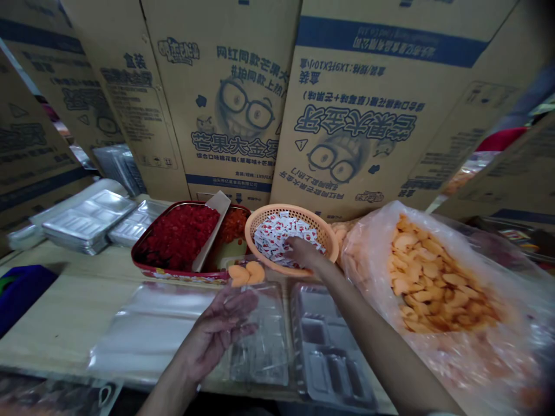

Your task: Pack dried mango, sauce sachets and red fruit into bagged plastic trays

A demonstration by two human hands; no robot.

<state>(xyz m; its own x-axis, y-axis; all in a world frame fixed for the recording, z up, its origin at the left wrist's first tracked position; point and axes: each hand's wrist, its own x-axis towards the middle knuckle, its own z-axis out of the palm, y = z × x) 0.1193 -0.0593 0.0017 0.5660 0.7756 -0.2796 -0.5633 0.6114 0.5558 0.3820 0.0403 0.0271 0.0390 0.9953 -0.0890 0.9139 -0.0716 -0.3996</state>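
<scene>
My right hand [302,252] reaches into the orange basket [333,242] on the far side of the worktop [47,315], fingers down among small white packets [269,236]; I cannot tell whether they pinch one. My left hand [223,323] is nearer, half curled beside a clear tray [264,352]; whether it grips any clear plastic I cannot tell. Orange pieces [255,271] sit just beyond its fingertips, near the red-rimmed tin [173,274]. A plastic bag [370,245] of similar pieces lies right of the basket.

Right fingers [295,244] blurred, hold unclear
</scene>
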